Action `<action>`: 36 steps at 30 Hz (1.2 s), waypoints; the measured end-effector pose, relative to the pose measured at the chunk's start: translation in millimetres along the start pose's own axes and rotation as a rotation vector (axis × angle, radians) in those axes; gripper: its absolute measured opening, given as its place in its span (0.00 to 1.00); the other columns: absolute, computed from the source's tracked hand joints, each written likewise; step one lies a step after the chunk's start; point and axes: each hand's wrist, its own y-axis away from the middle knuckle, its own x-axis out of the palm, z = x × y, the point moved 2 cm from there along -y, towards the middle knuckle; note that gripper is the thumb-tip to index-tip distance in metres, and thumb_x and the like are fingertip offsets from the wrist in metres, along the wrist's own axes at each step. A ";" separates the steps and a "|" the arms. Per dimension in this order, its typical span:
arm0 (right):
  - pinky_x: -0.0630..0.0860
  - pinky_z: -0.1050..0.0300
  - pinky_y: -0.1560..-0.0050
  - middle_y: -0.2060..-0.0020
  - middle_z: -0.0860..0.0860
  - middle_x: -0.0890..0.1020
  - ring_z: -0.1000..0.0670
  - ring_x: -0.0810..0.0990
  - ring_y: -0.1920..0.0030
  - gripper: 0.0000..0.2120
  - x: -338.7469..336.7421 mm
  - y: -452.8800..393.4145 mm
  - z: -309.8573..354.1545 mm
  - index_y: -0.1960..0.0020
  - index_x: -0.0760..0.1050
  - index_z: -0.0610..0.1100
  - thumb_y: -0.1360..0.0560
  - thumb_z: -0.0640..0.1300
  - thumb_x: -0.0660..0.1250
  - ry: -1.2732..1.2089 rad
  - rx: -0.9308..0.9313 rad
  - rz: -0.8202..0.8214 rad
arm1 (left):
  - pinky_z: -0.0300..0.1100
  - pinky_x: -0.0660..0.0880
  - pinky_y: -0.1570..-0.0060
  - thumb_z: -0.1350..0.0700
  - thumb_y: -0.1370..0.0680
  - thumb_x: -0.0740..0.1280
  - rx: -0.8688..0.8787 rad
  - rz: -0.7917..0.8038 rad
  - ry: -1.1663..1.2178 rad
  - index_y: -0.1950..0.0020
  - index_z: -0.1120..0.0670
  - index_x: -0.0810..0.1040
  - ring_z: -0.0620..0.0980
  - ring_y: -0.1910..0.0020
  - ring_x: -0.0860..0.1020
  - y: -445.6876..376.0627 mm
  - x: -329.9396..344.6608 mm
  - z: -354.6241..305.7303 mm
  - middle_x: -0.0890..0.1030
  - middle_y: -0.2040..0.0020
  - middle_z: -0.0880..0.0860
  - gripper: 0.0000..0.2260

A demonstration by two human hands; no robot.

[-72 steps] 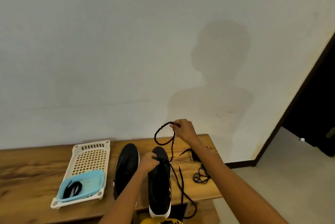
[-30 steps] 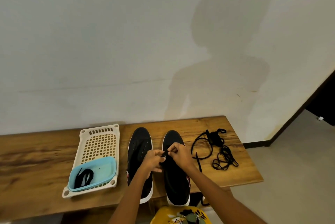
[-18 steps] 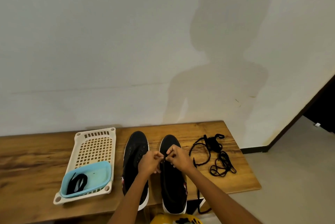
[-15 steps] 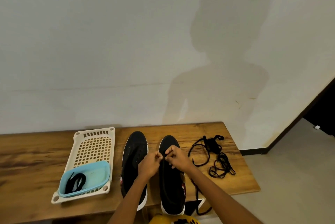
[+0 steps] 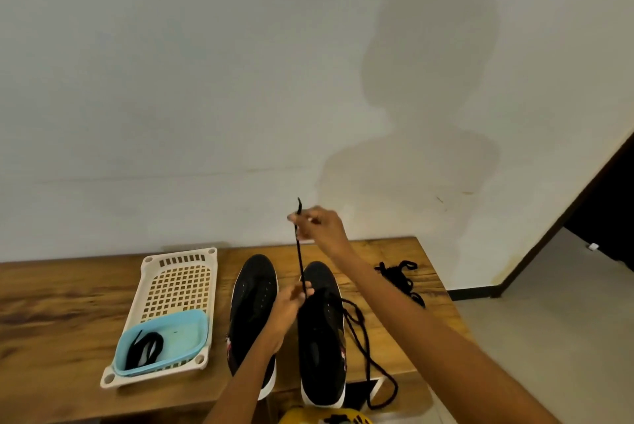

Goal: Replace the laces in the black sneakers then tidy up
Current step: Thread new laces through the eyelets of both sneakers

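At frame centre the right hand pinches the black lace taut above the right sneaker, drawing it through an eyelet. The left hand pinches it low, steadying the shoe on the desk

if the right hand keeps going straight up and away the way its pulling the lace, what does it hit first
Probably nothing close: above the right hand, which pinches the lace, only the bare wall shows. The wall would come first, though how far behind the hand it stands is unclear.
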 end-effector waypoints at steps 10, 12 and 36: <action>0.82 0.57 0.56 0.65 0.46 0.82 0.52 0.80 0.66 0.08 -33.9 1.7 58.9 0.53 0.81 0.36 0.24 0.42 0.68 -0.258 -0.068 -0.164 | 0.38 0.75 0.64 0.59 0.21 0.64 0.279 -0.459 -0.103 0.54 0.59 0.81 0.46 0.67 0.76 18.5 -14.0 -75.8 0.77 0.67 0.51 0.07; 0.82 0.56 0.55 0.66 0.46 0.81 0.50 0.81 0.65 0.09 -33.9 14.2 35.4 0.54 0.81 0.36 0.24 0.43 0.68 -0.131 0.001 -0.150 | 0.48 0.78 0.58 0.60 0.21 0.63 0.328 -0.472 -0.018 0.55 0.55 0.80 0.51 0.64 0.78 20.0 -22.7 -99.7 0.79 0.64 0.54 0.07; 0.82 0.47 0.55 0.64 0.46 0.83 0.47 0.84 0.62 0.09 23.0 74.7 -48.9 0.61 0.78 0.41 0.24 0.43 0.67 0.181 0.215 -0.055 | 0.44 0.78 0.46 0.62 0.22 0.65 0.235 -0.152 -0.176 0.44 0.61 0.81 0.51 0.50 0.81 47.6 -14.4 -80.0 0.83 0.51 0.57 0.09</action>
